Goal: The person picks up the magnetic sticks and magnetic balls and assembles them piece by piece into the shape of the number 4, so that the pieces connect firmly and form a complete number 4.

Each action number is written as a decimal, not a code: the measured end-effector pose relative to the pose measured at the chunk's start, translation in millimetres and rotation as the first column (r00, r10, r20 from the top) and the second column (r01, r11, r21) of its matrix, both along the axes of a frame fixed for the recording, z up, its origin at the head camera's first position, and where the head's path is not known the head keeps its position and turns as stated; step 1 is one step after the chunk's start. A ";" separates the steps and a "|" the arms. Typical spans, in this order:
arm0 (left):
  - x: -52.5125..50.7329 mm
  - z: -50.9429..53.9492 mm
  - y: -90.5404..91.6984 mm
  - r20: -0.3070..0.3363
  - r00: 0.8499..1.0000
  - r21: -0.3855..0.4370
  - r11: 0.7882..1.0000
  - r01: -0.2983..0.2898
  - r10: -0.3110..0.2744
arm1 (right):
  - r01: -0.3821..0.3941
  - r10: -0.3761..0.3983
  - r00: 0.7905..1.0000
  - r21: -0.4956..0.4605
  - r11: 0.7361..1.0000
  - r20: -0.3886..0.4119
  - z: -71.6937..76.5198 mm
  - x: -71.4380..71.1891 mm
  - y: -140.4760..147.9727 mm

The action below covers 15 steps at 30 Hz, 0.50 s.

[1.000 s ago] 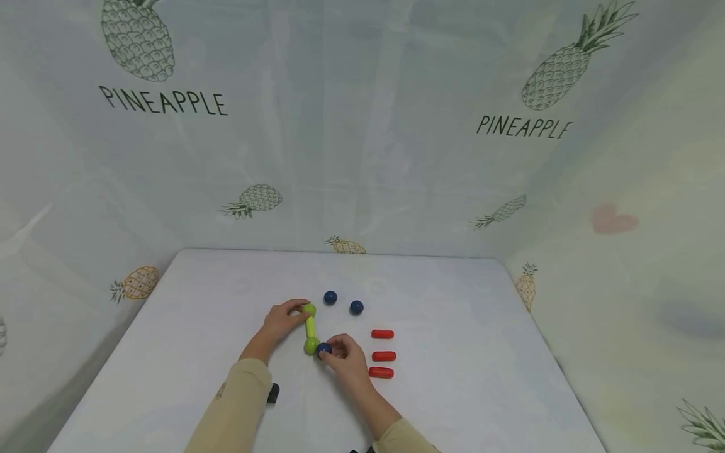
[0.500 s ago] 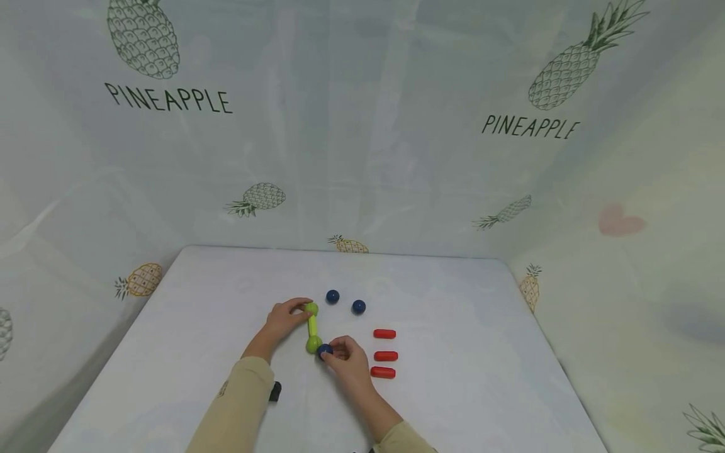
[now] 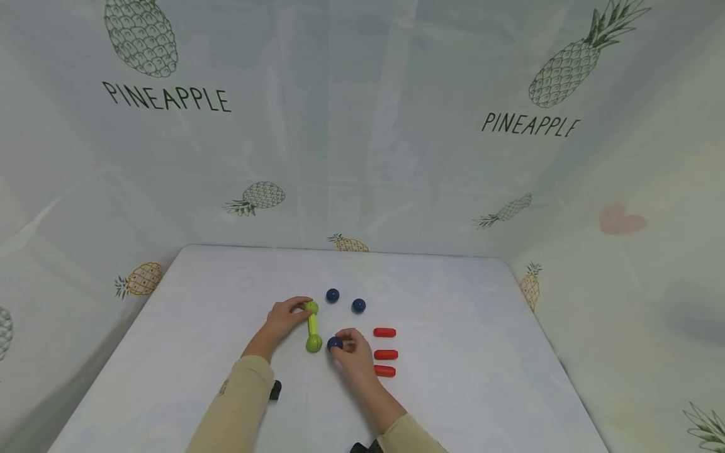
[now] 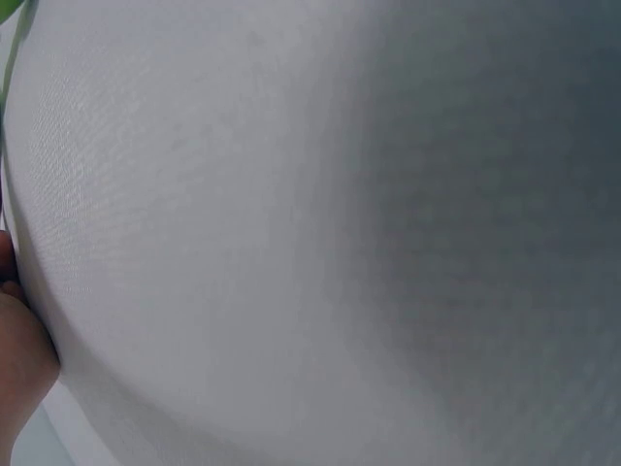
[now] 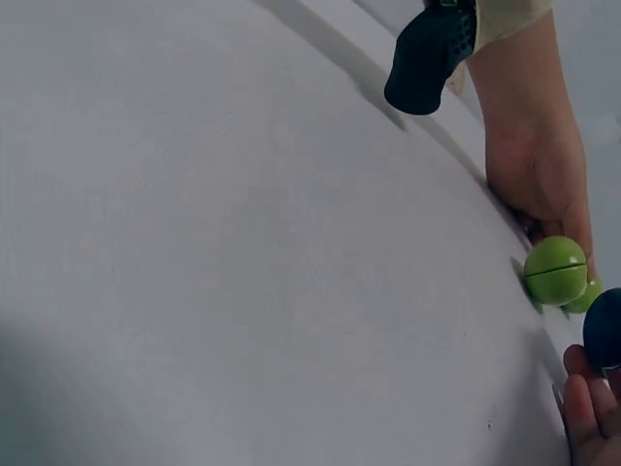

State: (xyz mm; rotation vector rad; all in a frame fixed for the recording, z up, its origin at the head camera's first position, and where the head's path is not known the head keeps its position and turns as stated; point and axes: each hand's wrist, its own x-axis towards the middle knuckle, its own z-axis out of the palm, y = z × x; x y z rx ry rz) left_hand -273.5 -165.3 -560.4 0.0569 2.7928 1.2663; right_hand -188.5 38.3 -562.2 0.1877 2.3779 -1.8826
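In the head view, with twelve o'clock at the far edge of the white table (image 3: 481, 352), the far green ball (image 3: 313, 307) is pinched between thumb and fingers of the left hand (image 3: 283, 318). From it a lime bar (image 3: 313, 325) is stretched toward six o'clock, ended by the near green ball (image 3: 314, 343). A blue ball (image 3: 333, 343) is gripped by the right hand (image 3: 354, 353) at that ball's three o'clock, a gap being left between. From the gripped ball, two loose blue balls (image 3: 332, 295) are seen at twelve and one o'clock; three red sticks (image 3: 386, 355) are lined up between three and four
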 end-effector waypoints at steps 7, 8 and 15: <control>-2.0 -2.2 -0.3 0.008 1.000 0.002 1.000 -0.003 0.003 | -0.019 0.025 0.996 0.071 0.997 -0.088 -1.0 -5.5 7.4; -2.1 -2.1 -0.2 0.013 1.000 0.005 1.000 -0.005 0.005 | -0.018 0.026 0.995 0.086 0.996 -0.099 -1.6 -6.4 8.3; -1.4 1.2 2.8 0.061 0.998 0.001 1.000 -0.019 0.019 | 0.012 0.005 0.995 0.165 0.986 -0.101 -4.5 -13.4 9.1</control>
